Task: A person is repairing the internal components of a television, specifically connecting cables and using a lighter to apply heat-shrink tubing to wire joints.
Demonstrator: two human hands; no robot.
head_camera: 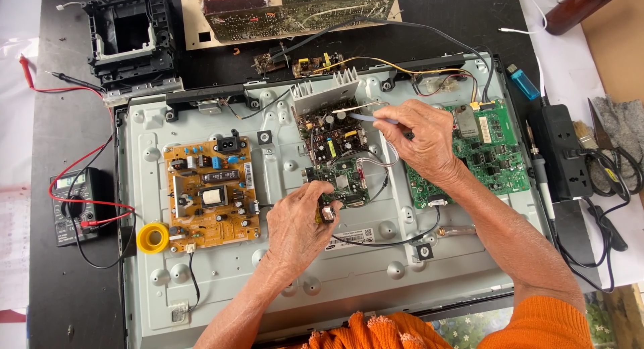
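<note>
Dead centre, a small green circuit board (335,147) crowded with components lies on the pale stamped-metal back panel (376,268), a ribbed aluminium heat sink (325,90) standing at its 12 o'clock edge. The left hand (302,221) pinches the board's 6 o'clock corner, thumb and fingers curled tight around it. The right hand (419,137) is closed around a slim blue-handled tool (372,119), its thin metal tip reaching toward 9 o'clock over the board's upper part. At 3 o'clock, a larger flat green board (493,158), partly under the right wrist. At 9 o'clock, an orange-brown power board (211,191) with blocky parts, and beyond it a round yellow spool (153,237). Further at 9 o'clock on the dark bench (67,309) sits a black multimeter (74,205) with red leads.
</note>
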